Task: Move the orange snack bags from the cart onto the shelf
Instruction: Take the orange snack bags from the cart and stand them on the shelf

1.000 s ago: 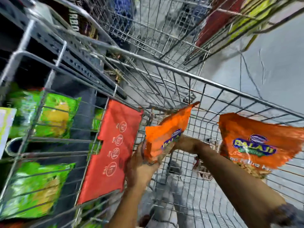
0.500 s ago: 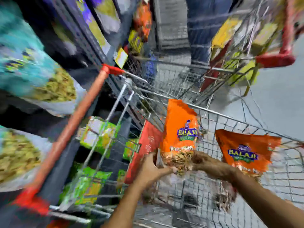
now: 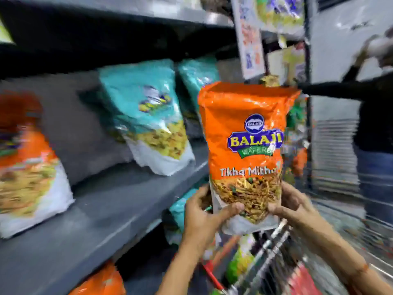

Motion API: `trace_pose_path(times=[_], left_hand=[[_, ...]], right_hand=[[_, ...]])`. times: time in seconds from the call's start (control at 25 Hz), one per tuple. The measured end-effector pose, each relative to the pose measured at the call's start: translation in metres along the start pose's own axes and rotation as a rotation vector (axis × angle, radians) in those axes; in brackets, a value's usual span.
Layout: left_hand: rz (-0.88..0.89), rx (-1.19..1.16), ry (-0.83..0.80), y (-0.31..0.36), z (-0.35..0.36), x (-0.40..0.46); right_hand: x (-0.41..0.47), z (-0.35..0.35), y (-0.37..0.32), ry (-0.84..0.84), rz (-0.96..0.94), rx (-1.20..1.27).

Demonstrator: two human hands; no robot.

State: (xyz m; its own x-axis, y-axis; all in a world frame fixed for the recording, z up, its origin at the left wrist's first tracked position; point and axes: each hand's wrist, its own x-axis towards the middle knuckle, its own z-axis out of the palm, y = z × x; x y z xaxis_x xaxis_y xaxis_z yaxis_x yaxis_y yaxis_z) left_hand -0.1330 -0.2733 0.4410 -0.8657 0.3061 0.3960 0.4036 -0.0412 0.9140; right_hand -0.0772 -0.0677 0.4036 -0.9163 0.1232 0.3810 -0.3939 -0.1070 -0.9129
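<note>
both hands grip one upright orange snack bag (image 3: 244, 145) by its bottom corners: left hand (image 3: 204, 218) at seven o'clock, right hand (image 3: 291, 207) at five, fingers curled shut. it hangs above the cart (image 3: 265, 252), right of the shelf (image 3: 89, 220).

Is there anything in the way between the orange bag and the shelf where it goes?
Nothing visible blocks it. Both hands, left hand and right hand, hold the orange bag upright in front of the grey shelf. A bare gap lies between the teal bag and another orange bag.
</note>
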Motion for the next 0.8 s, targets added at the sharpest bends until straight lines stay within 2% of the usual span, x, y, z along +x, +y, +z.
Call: trace_pose_path(times=[0.16, 0.28, 0.52, 0.8], left_hand=[[0.24, 0.067, 0.224, 0.106, -0.099, -0.015], [0.331, 0.172, 0.359, 0.154, -0.167, -0.048], [0.256, 0.285, 0.578, 0.172, -0.263, -0.121], [0.09, 0.309, 0.695, 0.166, -0.328, -0.146]], right_hand=[[0.051, 0.112, -0.071, -0.169, -0.216, 0.025], [0.07, 0.193, -0.096, -0.321, -0.259, 0.081], [0.062, 0.318, -0.084, -0.622, -0.205, 0.154], [0.067, 0.396, -0.069, -0.778, -0.082, 0.121]])
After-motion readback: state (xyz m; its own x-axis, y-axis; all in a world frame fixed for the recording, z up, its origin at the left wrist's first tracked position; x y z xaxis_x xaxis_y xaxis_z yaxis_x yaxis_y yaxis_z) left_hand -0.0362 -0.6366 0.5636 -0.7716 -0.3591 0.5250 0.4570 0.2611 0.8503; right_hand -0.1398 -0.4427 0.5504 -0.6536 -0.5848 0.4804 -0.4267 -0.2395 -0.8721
